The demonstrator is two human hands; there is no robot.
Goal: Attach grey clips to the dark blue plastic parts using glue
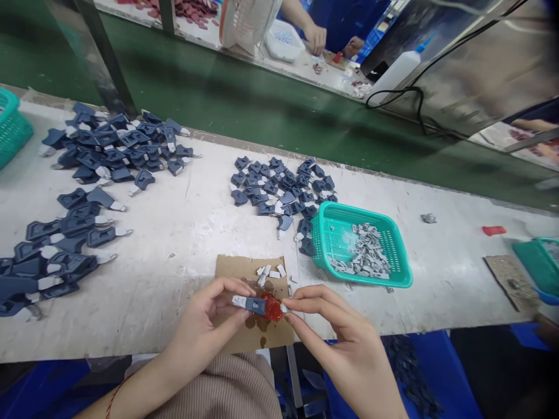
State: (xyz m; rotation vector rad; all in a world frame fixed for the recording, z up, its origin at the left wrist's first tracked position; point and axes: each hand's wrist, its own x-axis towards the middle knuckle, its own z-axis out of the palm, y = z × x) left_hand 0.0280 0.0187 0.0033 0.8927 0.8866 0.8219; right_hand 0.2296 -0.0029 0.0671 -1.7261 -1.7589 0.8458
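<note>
Between thumb and fingers, my left hand [213, 317] holds a dark blue piece [255, 305] with a light grey end pointing left. My right hand [334, 337] pinches a small white piece [285, 306] just to the right of it. Red paste [273, 308] lies on a brown cardboard sheet [231, 265] beneath and between the hands, with wet stains around it. Several small white pieces [263, 274] rest on the cardboard behind the paste.
A green basket [408, 273] of small grey pieces stands right of the cardboard. Blue parts form piles at the middle [283, 183] and left [117, 142]. A red piece [494, 230] lies far right. Another person's hand [315, 38] is across the gap.
</note>
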